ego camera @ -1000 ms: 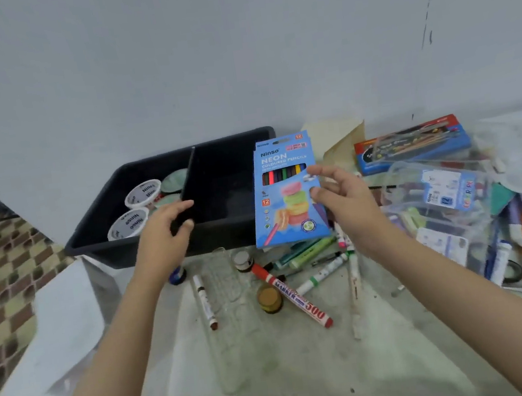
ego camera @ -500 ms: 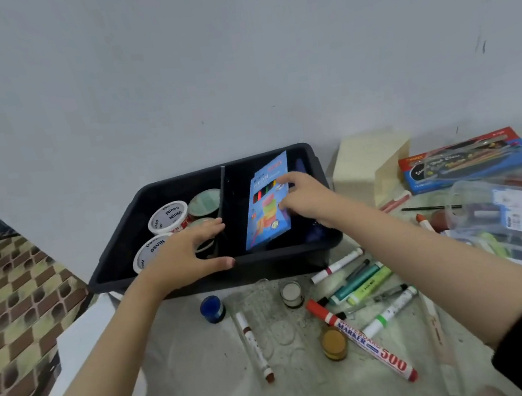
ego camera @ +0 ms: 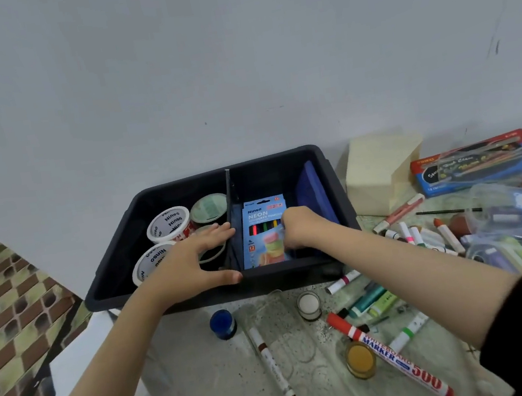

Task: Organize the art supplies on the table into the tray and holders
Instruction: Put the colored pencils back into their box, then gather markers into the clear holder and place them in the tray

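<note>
Now the right hand [ego camera: 297, 229] pinches the pencil box [ego camera: 262, 228], which lies in the tray's [ego camera: 172, 294] right compartment between divider [ego camera: 229, 189] and blue pad [ego camera: 314, 190]. Left hand [ego camera: 192, 264], fingers spread, rests on the front rim by the tubs [ego camera: 169, 224]; markers [ego camera: 389, 354] crowd the table [ego camera: 212, 389].

"What's the tray [ego camera: 291, 277] made of?"
"Black plastic, smooth with a dull sheen. The pencil box [ego camera: 263, 221] inside it is glossy printed card."
"And right of the tray?"
"A cream box [ego camera: 380, 174], matt paper. In front of the tray are a clear plastic stencil [ego camera: 289, 335] and a shiny plastic marker [ego camera: 391, 355], on a speckled, rough-looking table [ego camera: 212, 389]"
</note>
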`<state>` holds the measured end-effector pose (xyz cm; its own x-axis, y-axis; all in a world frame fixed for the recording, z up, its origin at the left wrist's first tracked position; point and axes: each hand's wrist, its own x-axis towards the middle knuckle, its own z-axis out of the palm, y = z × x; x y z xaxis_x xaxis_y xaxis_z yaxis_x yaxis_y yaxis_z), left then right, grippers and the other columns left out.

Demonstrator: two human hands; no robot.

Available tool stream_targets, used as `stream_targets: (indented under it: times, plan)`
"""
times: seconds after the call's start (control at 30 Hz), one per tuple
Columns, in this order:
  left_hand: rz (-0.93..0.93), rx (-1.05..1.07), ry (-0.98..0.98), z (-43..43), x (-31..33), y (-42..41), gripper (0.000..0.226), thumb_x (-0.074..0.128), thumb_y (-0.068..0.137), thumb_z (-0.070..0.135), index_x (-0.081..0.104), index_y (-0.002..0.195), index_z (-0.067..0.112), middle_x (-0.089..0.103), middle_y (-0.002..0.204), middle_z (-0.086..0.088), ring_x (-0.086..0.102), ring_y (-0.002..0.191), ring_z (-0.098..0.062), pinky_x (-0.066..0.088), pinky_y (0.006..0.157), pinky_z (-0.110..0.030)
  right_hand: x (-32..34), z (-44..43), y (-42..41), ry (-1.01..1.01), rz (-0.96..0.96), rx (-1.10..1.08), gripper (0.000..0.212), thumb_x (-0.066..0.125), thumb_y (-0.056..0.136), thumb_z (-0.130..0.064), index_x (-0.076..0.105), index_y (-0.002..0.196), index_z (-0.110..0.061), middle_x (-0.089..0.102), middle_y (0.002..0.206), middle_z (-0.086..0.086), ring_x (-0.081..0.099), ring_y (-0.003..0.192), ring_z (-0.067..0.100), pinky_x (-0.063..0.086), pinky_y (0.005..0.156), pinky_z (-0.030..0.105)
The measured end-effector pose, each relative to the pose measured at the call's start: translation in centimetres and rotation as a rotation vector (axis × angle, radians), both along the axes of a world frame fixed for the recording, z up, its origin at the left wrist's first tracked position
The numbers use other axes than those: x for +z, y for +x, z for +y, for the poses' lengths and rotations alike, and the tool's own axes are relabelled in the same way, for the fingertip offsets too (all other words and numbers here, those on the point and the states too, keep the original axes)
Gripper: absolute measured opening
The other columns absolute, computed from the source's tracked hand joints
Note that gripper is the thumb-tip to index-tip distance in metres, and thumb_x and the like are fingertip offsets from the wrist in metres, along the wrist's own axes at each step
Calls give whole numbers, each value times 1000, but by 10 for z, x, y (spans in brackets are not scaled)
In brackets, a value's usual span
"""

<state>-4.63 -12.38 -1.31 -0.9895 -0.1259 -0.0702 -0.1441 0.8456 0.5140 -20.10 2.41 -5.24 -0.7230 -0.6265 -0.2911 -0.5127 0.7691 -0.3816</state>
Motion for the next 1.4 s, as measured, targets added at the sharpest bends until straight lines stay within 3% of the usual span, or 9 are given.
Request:
stream_targets:
  times: [0.13, 0.37, 0.53, 0.73, 0.9, 1.07, 1.2, 1.27, 1.4]
  plan:
    - [10, -10, -8, 3, 1, 1, 96, 68, 54, 75, 38, 137, 39, 22, 132, 37, 17, 128, 11, 20, 107, -22, -4, -1, 1, 58, -12, 71, 25, 66, 84, -21, 57, 103, -8, 48, 80, 2, 48, 75, 15, 35, 52, 21]
    - [3, -1, 4, 4, 1, 2, 73, 73, 75, 35, 39, 140, 32, 24, 139, 28, 17, 128, 9, 20, 107, -23, 0, 2, -1, 59, -25, 143, 22, 60, 89, -28, 50, 77, -12, 48, 77, 2, 45, 65, 12, 33, 52, 21]
    - [-15, 6, -16, 11, 2, 3, 72, 71, 80, 32, 35, 142, 30, 25, 151, 16, 16, 125, 8, 18, 101, -18, 11, 18, 7, -225, -46, 165, 35, 56, 93, -25, 58, 122, -6, 58, 124, 9, 57, 107, 20, 48, 85, 29]
    - [-28, 71, -128, 29, 0, 2, 67, 65, 86, 32, 32, 144, 24, 19, 155, 7, 18, 142, -13, 19, 112, -30, 26, 60, 37, -625, 9, 191, 27, 52, 94, -14, 63, 119, -13, 63, 119, 1, 58, 103, 10, 49, 91, 26]
    - [289, 117, -167, 67, -18, 0, 55, 64, 87, 28, 44, 137, 18, 45, 141, -2, 37, 129, -16, 31, 105, -35, 20, 119, 54, -658, 221, 200, 31, 50, 94, -16, 59, 123, -19, 64, 117, -5, 57, 102, 6, 48, 88, 24]
    - [539, -16, 6, 140, -37, 3, 41, 64, 84, 20, 54, 123, 30, 50, 123, 20, 40, 118, 7, 32, 102, -29, -1, 194, 63, -688, 282, 71, 34, 51, 94, -15, 58, 126, -24, 61, 121, -11, 51, 111, 1, 36, 94, 13]
    - [483, -86, 104, 204, -55, 3, 41, 62, 85, 25, 50, 119, 42, 47, 120, 32, 40, 118, 9, 29, 100, -14, -18, 259, 64, -596, 393, -91, 33, 55, 91, -19, 59, 124, -22, 63, 116, -6, 53, 108, 10, 37, 91, 21]
    - [409, -129, 92, 230, -65, 0, 41, 56, 85, 33, 45, 122, 45, 44, 122, 34, 36, 118, 14, 22, 98, -5, -23, 290, 64, -445, 444, -133, 45, 52, 87, -40, 51, 131, -29, 58, 124, -7, 48, 115, 13, 36, 99, 31]
    - [303, -135, 76, 262, -85, -5, 48, 62, 88, 23, 43, 127, 42, 41, 126, 27, 31, 118, 11, 21, 104, -7, -33, 335, 64, 16, 323, -55, 91, 58, 75, -65, 2, 145, -48, 3, 157, -6, -3, 146, 23, -4, 115, 46]
